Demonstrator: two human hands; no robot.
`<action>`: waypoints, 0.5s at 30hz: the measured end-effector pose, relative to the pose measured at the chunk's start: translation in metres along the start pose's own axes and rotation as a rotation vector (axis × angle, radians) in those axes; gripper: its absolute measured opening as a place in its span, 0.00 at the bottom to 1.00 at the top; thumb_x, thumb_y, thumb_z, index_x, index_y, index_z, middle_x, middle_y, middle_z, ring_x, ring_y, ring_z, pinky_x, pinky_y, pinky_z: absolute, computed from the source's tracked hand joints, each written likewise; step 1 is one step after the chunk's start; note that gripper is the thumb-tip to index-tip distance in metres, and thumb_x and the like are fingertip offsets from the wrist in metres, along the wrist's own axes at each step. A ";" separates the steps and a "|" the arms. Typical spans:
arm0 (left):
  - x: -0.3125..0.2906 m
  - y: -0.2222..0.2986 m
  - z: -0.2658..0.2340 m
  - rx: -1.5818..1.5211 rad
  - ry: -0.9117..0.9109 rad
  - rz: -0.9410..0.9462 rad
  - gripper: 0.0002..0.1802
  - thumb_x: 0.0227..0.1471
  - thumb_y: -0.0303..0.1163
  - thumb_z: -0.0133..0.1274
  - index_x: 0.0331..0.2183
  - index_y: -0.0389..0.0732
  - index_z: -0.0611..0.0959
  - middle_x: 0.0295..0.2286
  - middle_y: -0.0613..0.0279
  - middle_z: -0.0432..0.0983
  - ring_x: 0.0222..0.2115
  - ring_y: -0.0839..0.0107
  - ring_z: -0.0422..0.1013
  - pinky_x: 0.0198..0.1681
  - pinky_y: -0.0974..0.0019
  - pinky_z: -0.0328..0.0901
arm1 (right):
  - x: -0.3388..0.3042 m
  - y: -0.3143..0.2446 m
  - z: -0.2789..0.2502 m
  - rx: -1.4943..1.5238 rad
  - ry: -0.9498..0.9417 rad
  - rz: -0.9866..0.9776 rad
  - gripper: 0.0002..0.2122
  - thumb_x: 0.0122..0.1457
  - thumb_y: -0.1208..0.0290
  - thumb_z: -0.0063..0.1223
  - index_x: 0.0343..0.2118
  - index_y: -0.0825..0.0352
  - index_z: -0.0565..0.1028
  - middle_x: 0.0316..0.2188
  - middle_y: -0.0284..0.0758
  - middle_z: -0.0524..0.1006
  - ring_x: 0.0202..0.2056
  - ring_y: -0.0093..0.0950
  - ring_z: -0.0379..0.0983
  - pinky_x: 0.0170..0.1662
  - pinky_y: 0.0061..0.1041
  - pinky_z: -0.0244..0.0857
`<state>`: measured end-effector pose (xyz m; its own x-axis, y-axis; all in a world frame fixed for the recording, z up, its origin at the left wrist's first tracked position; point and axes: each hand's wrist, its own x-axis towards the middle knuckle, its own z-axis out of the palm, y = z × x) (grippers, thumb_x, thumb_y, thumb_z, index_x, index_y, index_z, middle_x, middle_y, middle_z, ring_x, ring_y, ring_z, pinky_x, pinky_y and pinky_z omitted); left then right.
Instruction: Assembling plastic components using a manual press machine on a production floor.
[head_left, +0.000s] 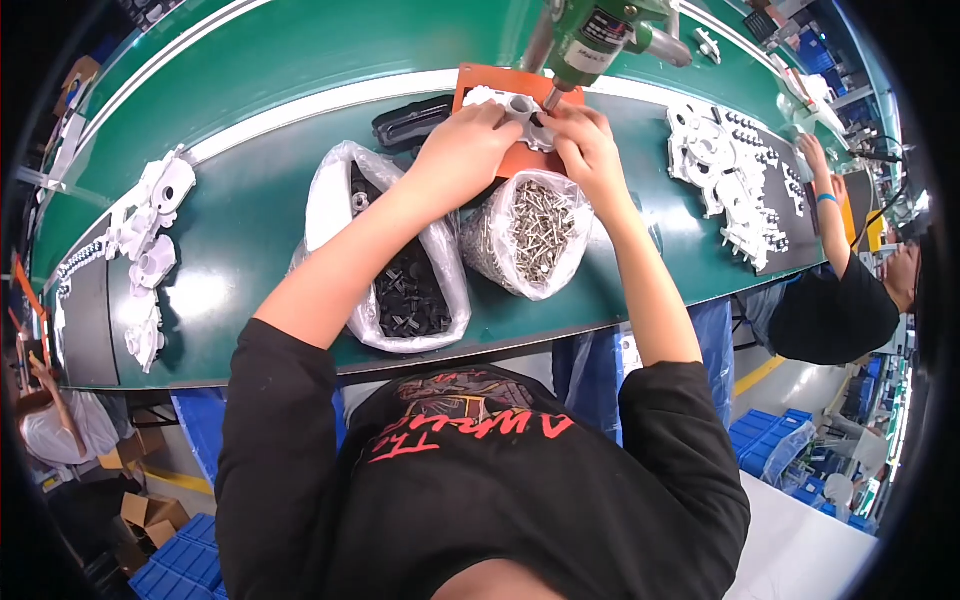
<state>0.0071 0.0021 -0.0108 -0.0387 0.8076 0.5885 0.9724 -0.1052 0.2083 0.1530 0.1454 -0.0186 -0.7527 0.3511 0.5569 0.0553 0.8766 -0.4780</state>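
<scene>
A white moulded plastic part (pixel 519 104) with a round opening lies on an orange plate (pixel 484 80) at the far side of the bench. My left hand (pixel 462 160) grips its left side with bent fingers. On the right edge my right hand (pixel 588 148) has thumb and fingers closed in, and the fingertips are partly hidden. Just above the part, between the hands, points the metal tip (pixel 553 97) of a green machine head (pixel 597 42). Nearer me, silver screws (pixel 543 228) fill a clear plastic bag, and small black pieces (pixel 408 300) lie in another bag (pixel 455 300).
A long black part (pixel 412 121) lies beside the orange plate. White moulded parts are heaped at the left (pixel 152 235) and right (pixel 715 165) of the green bench (pixel 240 250). A co-worker's arm (pixel 828 215) reaches in at right; another person (pixel 65 430) sits far left.
</scene>
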 end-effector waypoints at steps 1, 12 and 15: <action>-0.001 0.000 0.002 -0.008 0.022 -0.026 0.10 0.42 0.26 0.48 0.31 0.38 0.77 0.32 0.56 0.71 0.35 0.59 0.70 0.40 0.61 0.66 | -0.002 -0.007 -0.008 -0.046 -0.076 -0.017 0.14 0.52 0.76 0.47 0.43 0.63 0.76 0.49 0.40 0.70 0.52 0.36 0.61 0.55 0.32 0.55; 0.003 0.008 0.004 -0.042 0.054 -0.032 0.16 0.40 0.22 0.48 0.37 0.40 0.77 0.33 0.58 0.71 0.36 0.60 0.69 0.40 0.61 0.66 | 0.170 0.126 -0.187 1.059 0.446 0.532 0.20 0.50 0.60 0.54 0.44 0.62 0.68 0.45 0.41 0.69 0.49 0.36 0.64 0.48 0.33 0.61; -0.003 0.002 0.003 0.014 0.071 -0.026 0.16 0.39 0.23 0.49 0.36 0.39 0.77 0.33 0.56 0.70 0.35 0.59 0.69 0.38 0.60 0.66 | 0.242 0.060 -0.154 0.718 0.329 0.334 0.20 0.59 0.48 0.41 0.45 0.59 0.69 0.22 0.27 0.73 0.25 0.18 0.67 0.27 0.19 0.62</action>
<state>0.0096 0.0011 -0.0148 -0.0801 0.7665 0.6372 0.9739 -0.0759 0.2138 0.0758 0.3336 0.1922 -0.5360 0.7286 0.4264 -0.2726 0.3286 -0.9043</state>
